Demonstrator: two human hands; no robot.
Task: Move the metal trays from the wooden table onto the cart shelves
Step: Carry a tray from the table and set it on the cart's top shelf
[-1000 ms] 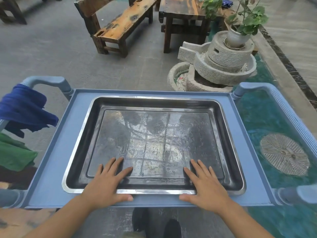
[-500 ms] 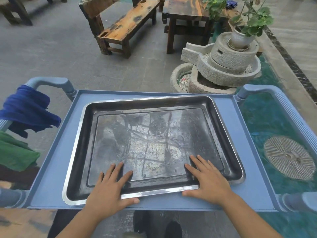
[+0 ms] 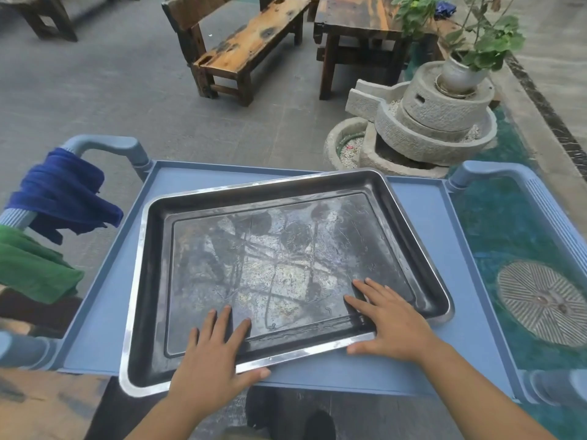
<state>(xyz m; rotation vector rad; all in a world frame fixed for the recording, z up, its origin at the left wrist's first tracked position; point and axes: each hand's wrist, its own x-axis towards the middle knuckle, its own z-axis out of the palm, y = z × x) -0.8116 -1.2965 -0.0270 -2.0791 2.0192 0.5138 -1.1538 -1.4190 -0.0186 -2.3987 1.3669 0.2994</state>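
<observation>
A large dark metal tray [image 3: 273, 249] with a shiny rim lies on the blue cart's top shelf [image 3: 104, 281], turned askew so its near left corner hangs over the shelf's front edge. My left hand [image 3: 212, 354] grips the tray's near rim, fingers inside and thumb under the edge. My right hand [image 3: 386, 319] holds the near rim further right, fingers spread on the tray floor, thumb on the outside.
Blue cart handles rise at left [image 3: 104, 146] and right [image 3: 495, 173]. A blue cloth [image 3: 60, 192] and a green cloth [image 3: 28, 268] hang on the left handle. Beyond stand a wooden bench [image 3: 247, 42], a wooden table [image 3: 355, 17] and a stone millstone planter [image 3: 438, 115].
The tray has turned from square on the shelf to askew, its left near corner pulled toward me past the shelf edge. Both hands moved with its rim.
</observation>
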